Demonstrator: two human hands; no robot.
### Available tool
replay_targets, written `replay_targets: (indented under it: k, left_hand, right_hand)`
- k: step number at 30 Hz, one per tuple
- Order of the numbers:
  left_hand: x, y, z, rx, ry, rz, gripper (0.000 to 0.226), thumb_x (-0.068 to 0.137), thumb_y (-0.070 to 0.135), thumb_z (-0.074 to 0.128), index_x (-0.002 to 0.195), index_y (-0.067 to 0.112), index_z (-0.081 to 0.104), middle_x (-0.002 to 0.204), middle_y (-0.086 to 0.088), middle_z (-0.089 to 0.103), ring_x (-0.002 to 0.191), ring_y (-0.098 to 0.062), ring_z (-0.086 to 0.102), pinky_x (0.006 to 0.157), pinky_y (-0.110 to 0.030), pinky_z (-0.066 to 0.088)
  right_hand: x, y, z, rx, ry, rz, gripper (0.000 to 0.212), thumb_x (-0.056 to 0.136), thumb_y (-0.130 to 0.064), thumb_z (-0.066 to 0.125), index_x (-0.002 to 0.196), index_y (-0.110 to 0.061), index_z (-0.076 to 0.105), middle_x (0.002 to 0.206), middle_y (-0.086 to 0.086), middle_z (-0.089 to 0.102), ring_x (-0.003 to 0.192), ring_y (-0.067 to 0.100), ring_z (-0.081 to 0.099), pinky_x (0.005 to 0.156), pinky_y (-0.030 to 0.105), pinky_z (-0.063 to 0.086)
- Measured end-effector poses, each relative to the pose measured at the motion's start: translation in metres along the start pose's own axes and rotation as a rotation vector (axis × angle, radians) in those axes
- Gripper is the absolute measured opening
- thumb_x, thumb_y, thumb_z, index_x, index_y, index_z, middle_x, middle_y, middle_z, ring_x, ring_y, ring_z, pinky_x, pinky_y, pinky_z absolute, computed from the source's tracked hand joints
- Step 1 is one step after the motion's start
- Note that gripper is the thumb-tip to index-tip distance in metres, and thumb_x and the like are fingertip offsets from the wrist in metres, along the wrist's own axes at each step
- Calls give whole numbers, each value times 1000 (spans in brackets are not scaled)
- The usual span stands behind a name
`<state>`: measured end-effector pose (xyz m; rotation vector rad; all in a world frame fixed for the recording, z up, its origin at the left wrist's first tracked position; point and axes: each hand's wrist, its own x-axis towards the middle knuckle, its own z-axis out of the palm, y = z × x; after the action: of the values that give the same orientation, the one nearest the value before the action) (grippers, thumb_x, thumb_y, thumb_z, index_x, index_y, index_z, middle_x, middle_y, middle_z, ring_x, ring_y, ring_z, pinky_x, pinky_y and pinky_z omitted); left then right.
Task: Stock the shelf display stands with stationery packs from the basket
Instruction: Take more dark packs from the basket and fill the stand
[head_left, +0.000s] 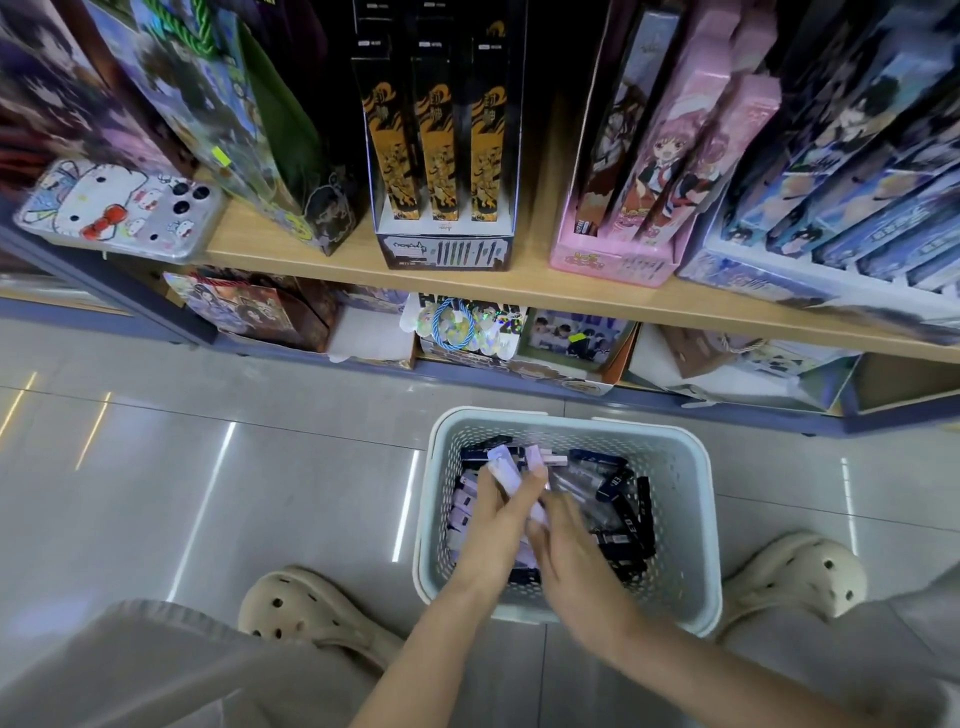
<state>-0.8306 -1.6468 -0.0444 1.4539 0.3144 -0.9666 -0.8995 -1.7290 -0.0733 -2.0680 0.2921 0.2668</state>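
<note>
A pale grey perforated basket (680, 467) stands on the floor between my feet, holding several dark blue and lilac stationery packs (618, 488). My left hand (498, 525) is inside it, closed around a bundle of lilac packs (506, 470). My right hand (566, 551) reaches in beside it, blurred, touching the same bundle; I cannot tell if it grips anything. On the wooden shelf (457, 275) above stand a black-and-orange display stand (441, 156), a pink one (654, 171) and a blue one (857, 208).
A cartoon-cat phone case (114, 208) lies at the shelf's left end. The lower shelf holds boxes and a holographic pack with a blue ring (457, 325). My beige clogs (306, 608) flank the basket on a glossy tiled floor (208, 467).
</note>
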Motion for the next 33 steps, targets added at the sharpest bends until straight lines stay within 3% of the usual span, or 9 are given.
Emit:
replay_targets:
  k: [2,5,10,16,19,22,27,29,33]
  left_hand:
    - [-2,4,0,-18,92,27,20,97,25,52,84,12,60,74,-1,68,69,-13,66,59,-21,49]
    - [3,1,-7,-54,241,-10,34,99,24,47,70,12,60,65,-3,67,61,-17,64,58,-30,50]
    - [8,-3,-23,-54,346,-23,29,100,19,46,76,9,58,66,-6,68,68,-23,65,60,-31,54]
    - [8,-4,-23,-95,313,-18,32,101,15,44,73,7,58,59,1,68,64,-18,64,59,-27,54]
    - [6,-3,-18,-96,313,-2,34,101,14,43,72,8,58,59,2,69,66,-19,64,73,-34,54]
    - [7,-8,-16,-101,331,-15,30,100,14,46,74,9,60,58,3,68,57,-11,64,67,-28,53]
    - [13,-22,-21,-111,379,-53,18,98,15,50,85,7,61,71,-6,66,58,-14,64,65,-29,55]
    - [14,-25,-21,-107,384,-59,19,97,15,52,81,8,59,68,-7,63,59,-19,61,67,-33,55]
    - [15,-31,-22,-20,391,-50,29,98,13,49,70,10,51,47,3,51,50,-19,45,59,-33,43]
  right_hand:
    - [-7,-7,9,4,18,-60,44,100,-17,34,143,-17,27,134,-4,37,121,-4,36,96,0,25]
    - [-8,-5,7,40,-25,-84,43,101,-23,38,142,-26,26,135,-20,31,120,-23,27,98,-1,23]
    - [7,53,-13,-124,47,61,29,97,-24,48,124,-15,49,120,-3,51,109,8,52,88,15,39]
    - [10,105,-13,-360,-201,174,62,95,-40,50,146,-14,28,146,1,34,136,17,26,114,25,19]
    - [17,104,-6,-454,-216,190,61,93,-48,50,142,-15,35,135,4,38,126,19,32,108,25,23]
    - [26,100,-1,-462,-206,215,50,93,-41,53,134,-13,44,128,6,41,121,22,39,103,27,28]
    - [34,98,4,-358,-305,295,35,97,-25,51,126,-7,48,122,14,56,107,26,55,85,29,40]
    - [34,97,5,-326,-356,296,32,97,-25,50,123,-5,50,114,17,62,100,27,60,77,30,42]
    - [32,100,6,-325,-339,316,29,97,-25,52,117,-5,54,117,16,63,106,29,59,84,33,47]
